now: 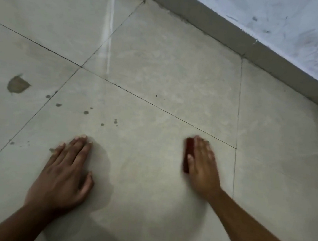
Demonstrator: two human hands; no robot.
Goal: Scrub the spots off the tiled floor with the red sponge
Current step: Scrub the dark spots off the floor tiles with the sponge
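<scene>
A pale grey tiled floor (159, 66) with thin dark lines between the tiles fills the view. A grey strip (239, 40) runs along the bottom of a white, scuffed wall (281, 15) at the top right. A big dark grey blotch (17, 85) sits on the left, and small grey spots (86, 112) trail from it toward the middle. Nothing lies between the spots and the hands.

The left hand (62, 175) lies flat and open on the floor, holding nothing. The right hand (202, 165) presses flat on top of a dark red block-shaped sponge (188, 154). The sponge is on the floor, well to the right of the spots. Only its left edge peeks out beside the thumb. The hand and sponge look blurry.
</scene>
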